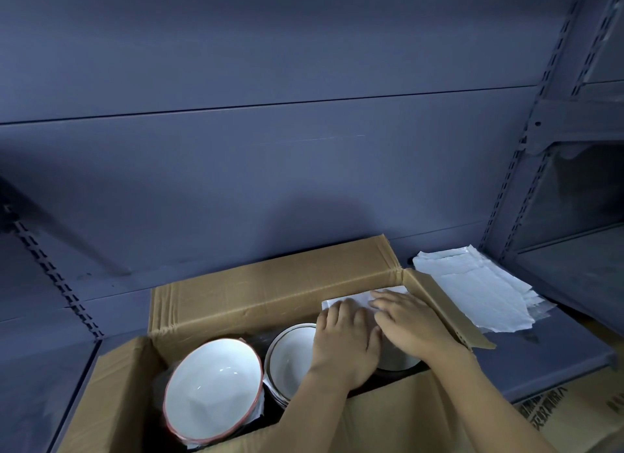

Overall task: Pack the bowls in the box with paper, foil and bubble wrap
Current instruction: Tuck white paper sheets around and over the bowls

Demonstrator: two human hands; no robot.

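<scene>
Both hands (344, 341) (410, 324) pressing paper (347, 298), perhaps over bowl (400, 363)

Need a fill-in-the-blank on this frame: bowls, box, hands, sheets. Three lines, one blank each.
1. The leftmost bowl in the box has a ____ rim.
2. The left hand and right hand press flat on a ____ sheet inside the box.
3. The stack of spare sheets lies on the shelf to the box's ____.

Missing words: red; white; right
</scene>
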